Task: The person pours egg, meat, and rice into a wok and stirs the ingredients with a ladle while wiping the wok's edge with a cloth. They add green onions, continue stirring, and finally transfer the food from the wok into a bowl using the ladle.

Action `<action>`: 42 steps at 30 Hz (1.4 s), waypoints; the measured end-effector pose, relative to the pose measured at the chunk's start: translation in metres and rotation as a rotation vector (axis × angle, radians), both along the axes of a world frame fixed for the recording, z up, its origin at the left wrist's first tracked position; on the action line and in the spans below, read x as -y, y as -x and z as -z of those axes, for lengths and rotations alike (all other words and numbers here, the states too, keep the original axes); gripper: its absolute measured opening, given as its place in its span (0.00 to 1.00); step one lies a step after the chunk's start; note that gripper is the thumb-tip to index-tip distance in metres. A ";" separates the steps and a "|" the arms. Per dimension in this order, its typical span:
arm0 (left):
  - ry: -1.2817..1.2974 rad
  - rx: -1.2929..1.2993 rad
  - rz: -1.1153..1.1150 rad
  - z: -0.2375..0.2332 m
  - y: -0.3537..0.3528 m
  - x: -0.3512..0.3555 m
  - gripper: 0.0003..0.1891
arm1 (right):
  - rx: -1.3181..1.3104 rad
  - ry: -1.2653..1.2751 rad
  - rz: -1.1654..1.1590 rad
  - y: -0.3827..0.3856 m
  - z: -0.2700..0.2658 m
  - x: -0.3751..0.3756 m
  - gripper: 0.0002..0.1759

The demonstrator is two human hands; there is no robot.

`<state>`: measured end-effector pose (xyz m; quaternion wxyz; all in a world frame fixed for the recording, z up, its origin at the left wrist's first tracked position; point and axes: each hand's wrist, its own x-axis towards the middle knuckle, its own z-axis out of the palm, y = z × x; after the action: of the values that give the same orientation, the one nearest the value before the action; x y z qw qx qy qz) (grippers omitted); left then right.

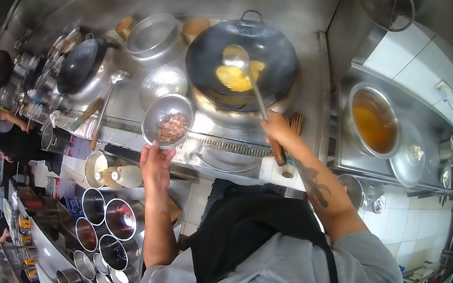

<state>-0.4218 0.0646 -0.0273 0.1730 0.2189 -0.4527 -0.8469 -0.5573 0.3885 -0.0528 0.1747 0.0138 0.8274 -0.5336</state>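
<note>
Left hand (156, 165): fingers pinch the near edge of the bowl (154, 111).
Bowl: just past those fingers, with meat bits (174, 128) inside.
Wok (205, 73): ahead and left of the right hand (276, 129), with yellow food (235, 80).
Ladle (257, 94): slants long from the right fingers into the wok.
Right hand: nearer the wok, wrapped round the ladle.
Steel stove (306, 92): past both hands; big pot (373, 89) well right.

One head-worn wide-angle view, facing forward and down; from above, near the wok (278, 61)
</note>
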 end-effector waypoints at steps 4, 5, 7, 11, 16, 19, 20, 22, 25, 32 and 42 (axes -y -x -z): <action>-0.007 0.015 -0.013 -0.001 0.009 0.005 0.06 | 0.328 0.258 -0.029 0.009 -0.006 -0.038 0.15; -0.001 0.023 -0.029 0.001 0.007 0.006 0.06 | 0.238 0.161 0.002 0.005 -0.004 -0.039 0.14; -0.016 0.018 -0.008 0.008 0.004 0.010 0.06 | 0.041 -0.025 0.057 -0.009 -0.001 -0.036 0.12; -0.022 0.019 -0.017 0.004 0.006 0.011 0.06 | 0.112 -0.026 -0.019 -0.015 -0.009 -0.044 0.14; -0.020 -0.001 0.018 0.010 0.009 0.019 0.07 | 0.106 -0.058 -0.018 0.021 0.000 -0.023 0.15; -0.028 -0.001 -0.005 0.006 0.009 0.020 0.07 | -0.048 -0.325 -0.059 0.011 -0.013 -0.002 0.16; -0.030 0.005 -0.018 0.006 0.007 0.021 0.07 | -0.054 -0.263 -0.082 0.007 -0.010 -0.015 0.16; -0.024 0.005 -0.033 0.003 0.003 0.021 0.07 | 0.077 -0.106 -0.130 0.005 -0.028 -0.036 0.15; 0.010 0.012 -0.023 0.007 -0.001 0.026 0.06 | -0.011 -0.119 -0.133 0.026 -0.016 -0.045 0.13; 0.004 -0.022 0.049 0.000 0.003 0.015 0.06 | 0.182 0.321 -0.066 0.031 0.018 -0.028 0.14; 0.024 0.021 0.080 0.003 0.003 0.015 0.06 | 0.021 0.036 -0.050 0.001 -0.012 -0.003 0.13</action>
<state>-0.4248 0.0491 -0.0301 0.1371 0.2074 -0.4730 -0.8453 -0.5586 0.3911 -0.0409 0.1968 -0.0045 0.8159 -0.5436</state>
